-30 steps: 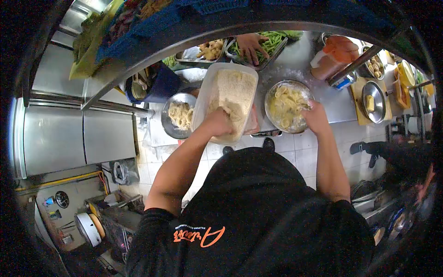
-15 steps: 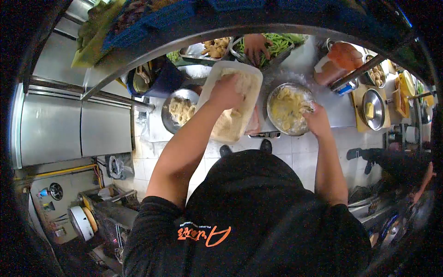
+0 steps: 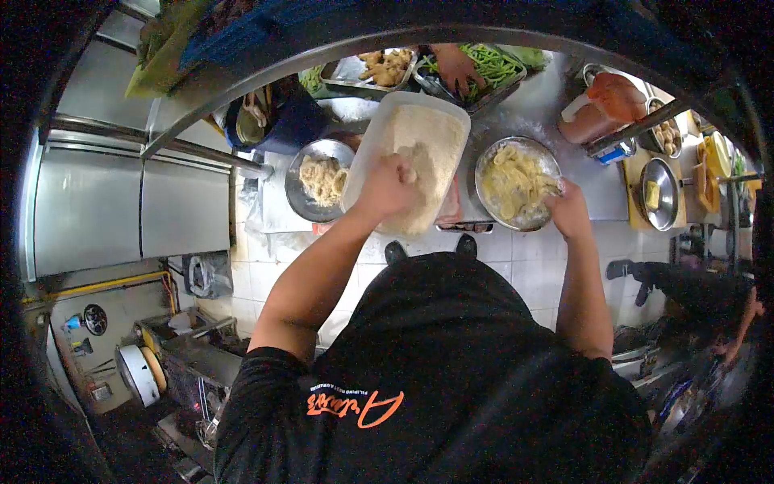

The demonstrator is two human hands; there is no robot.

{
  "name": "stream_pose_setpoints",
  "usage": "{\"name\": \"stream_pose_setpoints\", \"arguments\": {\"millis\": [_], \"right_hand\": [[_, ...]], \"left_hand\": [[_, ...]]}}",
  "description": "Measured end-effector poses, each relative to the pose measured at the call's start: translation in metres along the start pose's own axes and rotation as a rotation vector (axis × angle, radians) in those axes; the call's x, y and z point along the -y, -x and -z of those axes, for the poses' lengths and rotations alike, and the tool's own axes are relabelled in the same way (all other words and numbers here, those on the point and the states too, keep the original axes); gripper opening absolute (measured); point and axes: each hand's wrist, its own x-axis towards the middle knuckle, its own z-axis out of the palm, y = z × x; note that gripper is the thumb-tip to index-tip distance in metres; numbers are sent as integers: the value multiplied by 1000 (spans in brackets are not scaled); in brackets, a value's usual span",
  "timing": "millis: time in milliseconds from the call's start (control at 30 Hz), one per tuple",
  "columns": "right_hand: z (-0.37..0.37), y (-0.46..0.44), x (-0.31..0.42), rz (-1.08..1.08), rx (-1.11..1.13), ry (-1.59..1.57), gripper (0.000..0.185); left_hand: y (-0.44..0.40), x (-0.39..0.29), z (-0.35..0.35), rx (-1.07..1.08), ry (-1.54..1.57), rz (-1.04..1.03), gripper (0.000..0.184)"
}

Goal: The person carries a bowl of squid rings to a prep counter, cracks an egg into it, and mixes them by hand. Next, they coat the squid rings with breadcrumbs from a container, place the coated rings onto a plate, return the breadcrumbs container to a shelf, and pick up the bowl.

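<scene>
A white plastic tub (image 3: 453, 129) of pale crumbs (image 3: 423, 121) stands in front of me. My left hand (image 3: 389, 189) is inside it, fingers curled low against the crumbs; what they hold, if anything, blends in with the crumbs. To the right, a round metal bowl (image 3: 486, 203) holds ring-shaped pieces in yellow, wet batter (image 3: 516, 179). My right hand (image 3: 569, 211) is closed at this bowl's right rim, pinching a small item too unclear to name. Left of the tub, another metal bowl (image 3: 295, 198) contains crumb-coated pieces (image 3: 321, 179), some ring-shaped.
Trays of ginger (image 3: 387, 68) and green beans (image 3: 493, 68) stand at the back; another person's hand (image 3: 458, 71) rests in the beans. Rightward are an orange-red jug (image 3: 613, 105) and a metal bowl (image 3: 659, 211) with a yellow block. A shelf bar (image 3: 322, 60) crosses above.
My left hand has drawn back toward the near left side of the tub, uncovering more crumbs. My right hand stays at the bowl's rim. The whole view has shifted slightly.
</scene>
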Motion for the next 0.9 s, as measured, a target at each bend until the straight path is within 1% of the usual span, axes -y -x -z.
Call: {"name": "stream_pose_setpoints", "arguments": {"millis": [67,100,133,167,200,267,333,367,400,467,500,533,567,600,633,667,700,767,800,867,900], "right_hand": [[-3,-9,-10,96,-31,77,35],[-5,-12,-12,98,-26,79,35],[-7,-15,-10,63,-26,92,36],[-9,-17,-8,29,-26,104,36],[-11,-18,-6,34,-22,104,36],[-13,-19,0,73,-10,110,37],[-16,-21,-5,62,-2,95,40],[-18,-21,-10,48,8,79,44],[-19,-21,-17,49,12,78,44],[-21,-22,-29,59,-59,199,44],[-19,-20,-31,71,-46,193,44],[-17,-17,-22,35,-34,145,44],[-16,-14,-14,-3,-22,95,44],[-16,-13,-9,10,-5,86,44],[-14,-11,-6,-13,2,4,43],[-13,-10,-2,-40,6,-74,42],[-12,-10,5,-39,12,-76,42],[-10,-8,12,-57,14,42,41],[-11,-8,11,-56,16,43,41],[-13,-11,7,-23,1,65,38],[-14,-13,6,-18,5,68,38]], "left_hand": [[-6,8,-2,180,199,233,67],[-8,28,-17,71,117,-2,65],[-4,28,-16,-40,33,-235,63],[0,26,-15,-44,33,-229,63],[5,24,-17,-12,-101,-208,59],[7,19,-13,17,-234,-186,54],[2,20,-8,-13,143,-19,51],[-2,20,-4,-14,142,-17,51],[-5,21,0,-3,177,3,54],[-4,20,6,-2,210,32,56],[-2,17,5,14,313,83,50],[0,17,10,23,412,134,44],[4,15,23,1,402,147,44],[9,12,35,-104,410,93,42],[13,5,50,-202,417,37,39],[18,1,71,-212,397,109,39],[22,4,87,-215,394,114,39],[29,17,114,-254,383,158,39],[26,37,117,-255,383,160,39],[13,95,108,-154,430,227,34],[10,116,106,-160,433,229,34]]}}
